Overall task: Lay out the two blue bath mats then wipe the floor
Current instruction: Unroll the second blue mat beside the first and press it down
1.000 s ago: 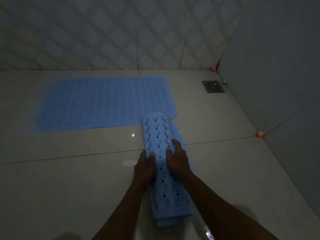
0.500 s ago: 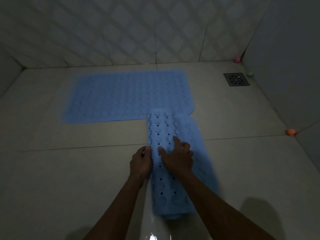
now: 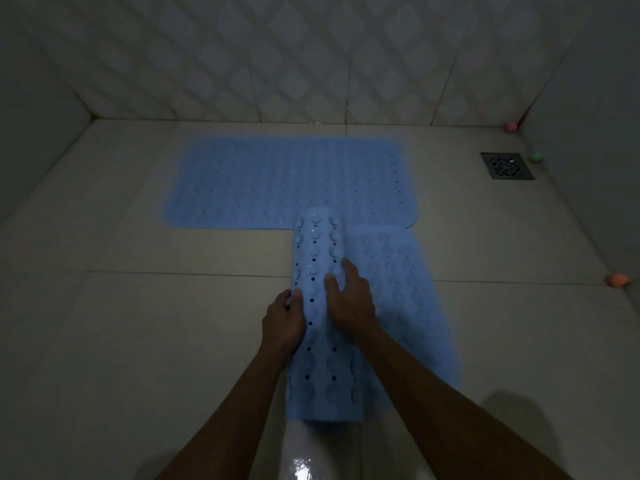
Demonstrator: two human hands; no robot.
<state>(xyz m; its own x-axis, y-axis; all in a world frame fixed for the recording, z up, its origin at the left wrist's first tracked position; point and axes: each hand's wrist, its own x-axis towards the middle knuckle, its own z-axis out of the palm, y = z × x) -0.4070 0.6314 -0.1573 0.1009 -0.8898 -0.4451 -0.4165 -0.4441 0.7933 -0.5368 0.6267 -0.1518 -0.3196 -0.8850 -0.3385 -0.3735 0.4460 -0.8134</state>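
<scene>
One blue bath mat (image 3: 284, 183) lies flat on the tiled floor near the back wall. A second blue bath mat (image 3: 320, 244) is partly rolled, suction cups and holes facing up, its far end overlapping the first mat's near edge. Its unrolled part (image 3: 408, 292) lies flat to the right of the roll. My left hand (image 3: 282, 322) grips the roll's left edge. My right hand (image 3: 349, 296) presses flat on top of the roll, fingers spread.
A square metal floor drain (image 3: 506, 165) sits at the back right. Small pink (image 3: 510, 126), green (image 3: 535, 156) and orange (image 3: 616, 279) balls lie along the right wall. Walls close the floor on the left, back and right. A wet glint (image 3: 301, 469) shows at the bottom.
The roll has turned leftward, and more of the second mat now lies flat on its right. Both hands moved with it. My view has shifted left and back.
</scene>
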